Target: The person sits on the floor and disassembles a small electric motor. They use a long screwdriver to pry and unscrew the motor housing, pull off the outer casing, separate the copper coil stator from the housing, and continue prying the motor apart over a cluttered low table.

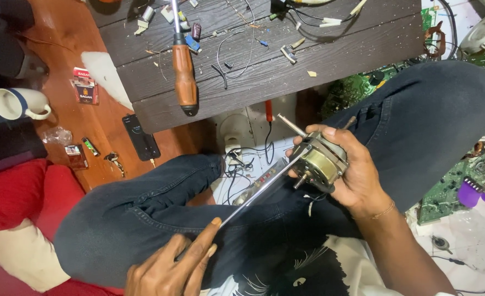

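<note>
Red and white cigarette pack (83, 86) flat on orange-brown floor (61, 33), near white mug (19, 103). Smaller reddish packet (76, 155) below it, beside crumpled clear wrapper (57, 135). Black phone (141, 137) face up nearby, screen dark with small light mark

Two hands are at work: the left hand (168, 271) and the right hand (357, 175). One small motor (322, 160) and one long metal tool (259, 189) are in use. On the dark worktop (308, 60) lies one wooden-handled screwdriver (184, 71). The floor (105, 120) holds one mug (18, 103), one phone (141, 137), one red packet (84, 86) and one lighter (90, 146).
</note>
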